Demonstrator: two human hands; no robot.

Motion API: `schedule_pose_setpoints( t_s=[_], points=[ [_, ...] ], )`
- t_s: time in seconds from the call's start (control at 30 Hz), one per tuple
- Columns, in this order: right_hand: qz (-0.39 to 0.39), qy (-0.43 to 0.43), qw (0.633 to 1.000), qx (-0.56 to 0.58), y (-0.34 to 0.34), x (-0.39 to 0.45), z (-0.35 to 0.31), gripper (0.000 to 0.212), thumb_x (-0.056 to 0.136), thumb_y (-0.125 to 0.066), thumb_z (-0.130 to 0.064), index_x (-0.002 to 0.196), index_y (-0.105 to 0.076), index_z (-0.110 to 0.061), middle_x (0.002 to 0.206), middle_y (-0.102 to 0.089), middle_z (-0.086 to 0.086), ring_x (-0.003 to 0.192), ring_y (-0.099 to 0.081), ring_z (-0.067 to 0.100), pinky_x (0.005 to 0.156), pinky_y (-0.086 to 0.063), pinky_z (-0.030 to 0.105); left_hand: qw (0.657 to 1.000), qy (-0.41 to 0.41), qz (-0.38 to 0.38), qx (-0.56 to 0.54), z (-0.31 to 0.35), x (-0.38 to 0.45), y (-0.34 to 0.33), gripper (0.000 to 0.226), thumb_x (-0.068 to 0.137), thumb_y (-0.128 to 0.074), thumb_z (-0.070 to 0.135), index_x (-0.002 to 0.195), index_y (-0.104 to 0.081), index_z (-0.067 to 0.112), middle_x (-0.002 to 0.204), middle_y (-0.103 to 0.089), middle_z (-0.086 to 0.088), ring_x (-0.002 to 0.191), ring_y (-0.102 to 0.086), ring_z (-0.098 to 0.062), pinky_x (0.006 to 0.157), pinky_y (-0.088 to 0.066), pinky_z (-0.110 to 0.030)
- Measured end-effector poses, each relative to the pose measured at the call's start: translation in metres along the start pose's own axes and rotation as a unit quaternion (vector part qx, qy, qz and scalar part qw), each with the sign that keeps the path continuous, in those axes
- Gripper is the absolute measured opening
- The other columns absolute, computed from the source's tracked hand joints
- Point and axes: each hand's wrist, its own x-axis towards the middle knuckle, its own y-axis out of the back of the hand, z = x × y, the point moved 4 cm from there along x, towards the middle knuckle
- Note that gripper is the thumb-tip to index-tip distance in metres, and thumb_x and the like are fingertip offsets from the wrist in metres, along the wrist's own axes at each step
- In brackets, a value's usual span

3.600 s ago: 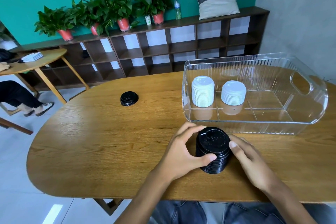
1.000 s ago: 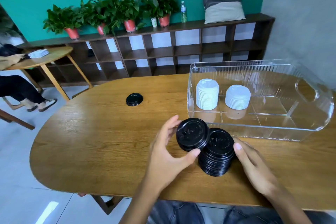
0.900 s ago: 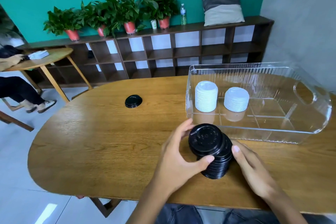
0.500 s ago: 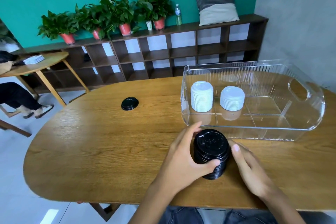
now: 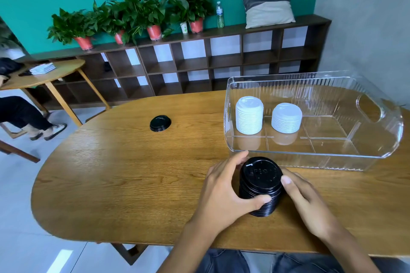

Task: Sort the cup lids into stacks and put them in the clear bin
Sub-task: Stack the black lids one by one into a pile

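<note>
Low in the frame, my left hand [image 5: 224,195] wraps the black lid stack [image 5: 260,186] on the wooden table [image 5: 133,173], thumb and fingers clamped on its side; my right hand [image 5: 310,201] presses the other side. Just beyond, at right, the clear bin [image 5: 332,157] holds two white lid stacks [image 5: 249,115]. Farther left, a small black lid pile [image 5: 160,123] sits alone.

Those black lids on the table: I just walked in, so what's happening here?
A person is sorting cup lids. Both hands, left and right, hold a stack of black lids on the table. Two white stacks already stand in the clear bin. One loose black lid lies farther off.
</note>
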Motion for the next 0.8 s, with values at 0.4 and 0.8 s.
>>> schedule_pose_setpoints(
  t_s=[0.4,0.8],
  points=[
    [0.004,0.017,0.999,-0.028,0.000,-0.002,0.001,0.045,0.097,-0.022,-0.073,0.124,-0.054,-0.058,0.125,-0.062,-0.031,0.124,-0.053,0.003,0.109,-0.037,0.046,0.998,-0.003,-0.018,-0.058,-0.025,-0.004,0.005,0.091,0.076,-0.075,0.070,0.152,-0.027,0.057,0.151,-0.043,0.030,0.139,-0.047,-0.005,0.113,-0.038,-0.043],
    [0.011,0.007,1.000,-0.003,0.001,0.000,-0.002,0.043,0.094,-0.024,-0.073,0.124,-0.054,-0.063,0.126,-0.062,-0.031,0.126,-0.051,-0.005,0.101,-0.033,0.009,0.927,0.287,0.224,0.087,-0.221,0.092,0.129,0.083,0.092,-0.074,0.041,0.156,-0.028,0.014,0.152,-0.050,-0.012,0.142,-0.045,-0.033,0.119,-0.028,-0.058]
  ],
)
